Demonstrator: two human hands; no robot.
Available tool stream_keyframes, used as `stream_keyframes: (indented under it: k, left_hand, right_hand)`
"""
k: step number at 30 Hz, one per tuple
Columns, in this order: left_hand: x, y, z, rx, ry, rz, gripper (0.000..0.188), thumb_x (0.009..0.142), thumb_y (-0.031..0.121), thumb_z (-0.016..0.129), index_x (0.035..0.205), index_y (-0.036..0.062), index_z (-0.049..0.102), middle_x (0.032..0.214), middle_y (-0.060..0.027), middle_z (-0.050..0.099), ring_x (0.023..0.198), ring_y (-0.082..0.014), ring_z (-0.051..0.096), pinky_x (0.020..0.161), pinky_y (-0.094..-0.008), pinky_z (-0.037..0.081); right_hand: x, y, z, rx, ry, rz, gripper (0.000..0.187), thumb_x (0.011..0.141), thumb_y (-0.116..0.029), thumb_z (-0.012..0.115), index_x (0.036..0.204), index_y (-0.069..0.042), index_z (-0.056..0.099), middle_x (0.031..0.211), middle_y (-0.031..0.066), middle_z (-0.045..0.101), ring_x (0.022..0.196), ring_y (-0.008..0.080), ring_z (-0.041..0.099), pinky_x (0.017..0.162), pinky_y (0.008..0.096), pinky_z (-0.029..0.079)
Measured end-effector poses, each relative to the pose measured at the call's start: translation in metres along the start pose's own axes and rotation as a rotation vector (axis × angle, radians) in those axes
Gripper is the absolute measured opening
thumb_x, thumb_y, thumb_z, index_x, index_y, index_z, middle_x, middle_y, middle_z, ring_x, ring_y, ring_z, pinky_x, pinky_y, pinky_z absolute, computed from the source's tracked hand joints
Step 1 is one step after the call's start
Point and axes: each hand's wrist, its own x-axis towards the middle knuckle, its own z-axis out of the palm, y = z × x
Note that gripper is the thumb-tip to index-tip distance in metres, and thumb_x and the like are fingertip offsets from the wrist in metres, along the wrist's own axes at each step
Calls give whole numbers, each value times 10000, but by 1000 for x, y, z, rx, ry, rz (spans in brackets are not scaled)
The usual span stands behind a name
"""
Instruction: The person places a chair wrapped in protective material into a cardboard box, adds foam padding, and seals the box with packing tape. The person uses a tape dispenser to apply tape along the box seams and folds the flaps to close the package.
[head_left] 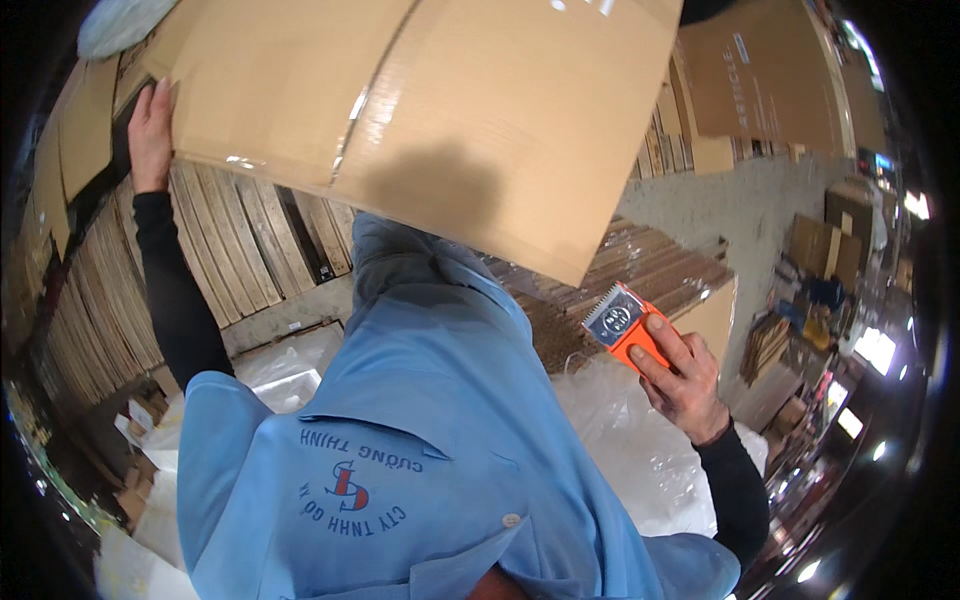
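A large brown cardboard box (270, 85) fills the upper middle, with a seam and shiny clear tape running across its top. My left hand (151, 138) lies against the box's left side, its fingers stretched along the edge. Off the box's near right corner, my right hand (690, 385) is closed around an orange hand-held tape dispenser (640, 335). The dispenser's serrated metal edge points up and left, apart from the box. A roll of tape is not visible in it.
Stacked flat cardboard (225, 240) stands below the box at left, and another stack (650, 265) lies at right. Clear plastic wrapping (635, 450) is beside my right arm. A brown printed carton (765, 85) stands at upper right. Concrete floor (745, 215) shows between the piles.
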Motion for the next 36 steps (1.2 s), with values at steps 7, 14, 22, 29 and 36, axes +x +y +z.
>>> stream_keyframes:
  k: [7,14,22,29,36]
  left_hand:
    - [1,17,1,-59,-37,-71,710,1011,478,576,1386,-121,501,1382,-219,573,1264,-259,534,1084,-332,384]
    - [-3,7,3,-276,64,-13,554,1048,361,505,1309,-126,551,1359,-236,587,1177,-260,601,1024,-343,458]
    - [-57,5,47,-728,220,-61,671,1042,476,279,1371,-76,472,1376,-294,532,1248,-390,548,1050,-515,463]
    - [-104,19,60,-172,817,-100,951,991,736,203,1518,-49,305,1577,-312,245,1446,-363,283,1207,-498,222]
    - [-171,134,102,242,78,640,524,970,632,406,1190,182,559,1491,-92,470,1306,-258,471,1184,-519,206]
  right_hand:
    - [4,-2,18,-11,64,36,559,662,-19,776,1193,-186,725,1440,41,568,860,252,590,703,346,562]
    - [18,-13,24,-88,-65,130,494,673,-15,753,1146,-157,738,1438,87,564,859,275,635,722,377,572]
    - [-13,23,66,33,-232,579,412,774,-35,696,1183,-79,718,1410,212,552,986,361,693,835,389,587]
    - [50,60,35,1037,926,759,550,891,4,568,1434,28,481,1321,148,607,1130,229,651,910,403,577]
    - [156,24,81,1498,1399,427,581,885,-121,631,1427,2,463,1296,128,608,1170,237,620,1015,421,501]
